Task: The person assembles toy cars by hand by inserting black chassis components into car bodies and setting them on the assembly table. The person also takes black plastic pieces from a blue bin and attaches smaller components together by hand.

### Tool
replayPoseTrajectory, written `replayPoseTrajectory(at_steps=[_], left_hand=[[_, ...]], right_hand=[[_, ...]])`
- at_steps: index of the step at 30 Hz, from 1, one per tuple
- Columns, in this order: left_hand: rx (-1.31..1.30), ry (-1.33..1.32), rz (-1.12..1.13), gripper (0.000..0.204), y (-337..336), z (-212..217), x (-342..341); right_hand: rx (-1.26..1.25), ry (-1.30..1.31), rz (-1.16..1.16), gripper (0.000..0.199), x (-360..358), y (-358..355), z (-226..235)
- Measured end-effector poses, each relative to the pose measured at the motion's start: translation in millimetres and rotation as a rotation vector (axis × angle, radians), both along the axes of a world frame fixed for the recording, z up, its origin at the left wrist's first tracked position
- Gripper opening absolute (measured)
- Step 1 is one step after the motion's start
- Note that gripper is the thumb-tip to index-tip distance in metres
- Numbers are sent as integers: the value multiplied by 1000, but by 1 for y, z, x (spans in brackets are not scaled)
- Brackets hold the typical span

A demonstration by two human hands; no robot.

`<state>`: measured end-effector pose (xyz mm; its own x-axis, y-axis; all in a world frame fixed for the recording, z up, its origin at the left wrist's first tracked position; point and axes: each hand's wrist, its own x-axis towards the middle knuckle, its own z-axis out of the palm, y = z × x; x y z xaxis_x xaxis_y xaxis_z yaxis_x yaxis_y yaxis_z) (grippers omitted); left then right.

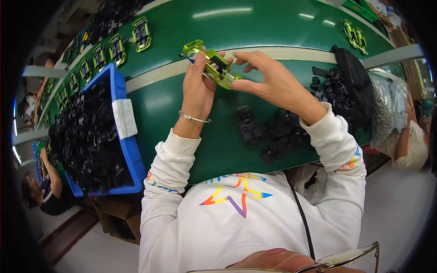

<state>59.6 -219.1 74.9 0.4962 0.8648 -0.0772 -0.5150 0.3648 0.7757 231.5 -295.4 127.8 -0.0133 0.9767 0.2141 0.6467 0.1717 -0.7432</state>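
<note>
A shiny lime-green toy car body [211,64] with a black insert is held up above the green conveyor belt [182,100]. My left hand [199,86] grips it from the left, a thin bracelet on the wrist. From the right, my right hand [268,79] pinches its lower end between thumb and fingertips. Several black plastic chassis parts [273,136] lie loose on the belt just under my right forearm.
A blue bin [129,150] full of black parts stands at the left. Finished green cars [116,48] line the belt's far left, and another pair [355,36] sits far right. A black pile and clear bag [364,91] lie right. Other people sit at both sides.
</note>
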Motion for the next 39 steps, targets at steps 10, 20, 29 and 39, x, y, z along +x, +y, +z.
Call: replayPoseTrajectory(at_steps=[10,20,29,39], left_hand=[[-121,37,178,38,-25,-20,-85],[-127,-79,150,60,-30,-18,-83],[-134,-216,208,64,-42,-14,-79],[-103,-136,198,69,-46,3,-80]], right_hand=[[-154,-724,85,51,-47,-90,6],[64,-387,-3,56,-52,-29,-15],[169,-194,155,52,-111,-9,14],[138,-453,186,54,-116,-4,23]])
